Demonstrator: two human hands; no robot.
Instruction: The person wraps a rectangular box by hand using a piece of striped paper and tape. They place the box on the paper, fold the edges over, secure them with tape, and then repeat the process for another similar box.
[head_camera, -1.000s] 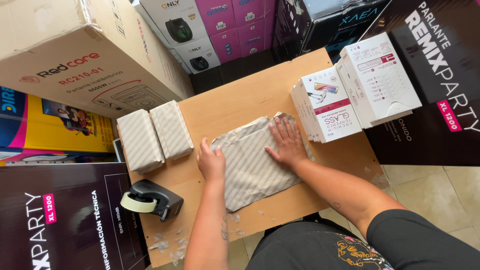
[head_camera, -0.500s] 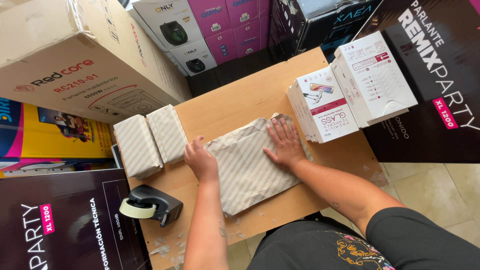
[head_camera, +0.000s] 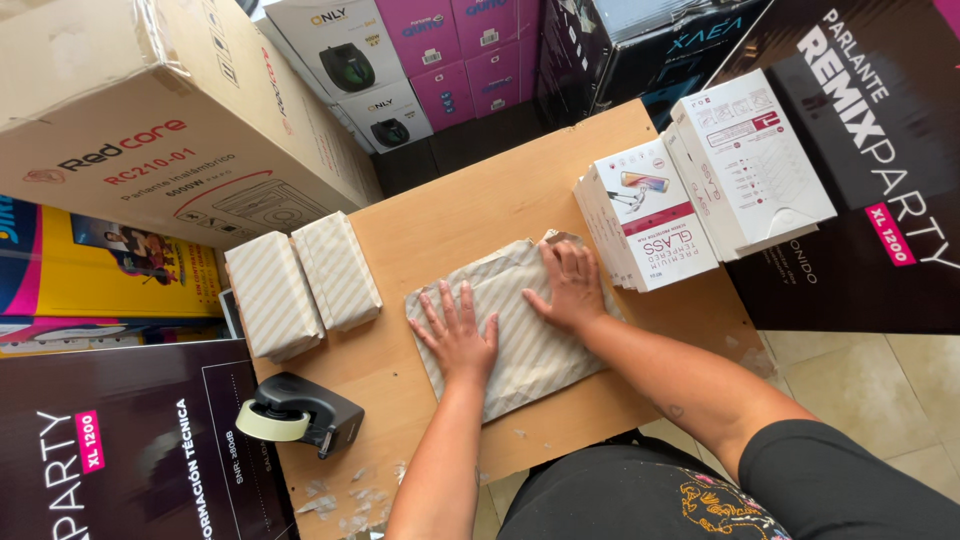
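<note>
Both hands flat on a striped paper parcel in the middle of the wooden worktop (head_camera: 480, 200)

From the left: a tape dispenser (head_camera: 298, 413) sits near the front corner with paper scraps beside it, and behind it two wrapped striped packages (head_camera: 302, 282) lie side by side, touching. In the middle, the striped parcel (head_camera: 520, 340) lies at a slant. The left hand (head_camera: 458, 330) now rests fully on the parcel's left half, fingers spread wide and palm down, gripping nothing; half a second ago it sat at the parcel's left edge with fingers more gathered. The right hand (head_camera: 568, 285) presses the upper right corner as before, fingers extended and flat, holding nothing. The wrapping looks pressed smooth under both palms. To the right, two white product boxes (head_camera: 700, 195) stand just beside the parcel's corner.
</note>
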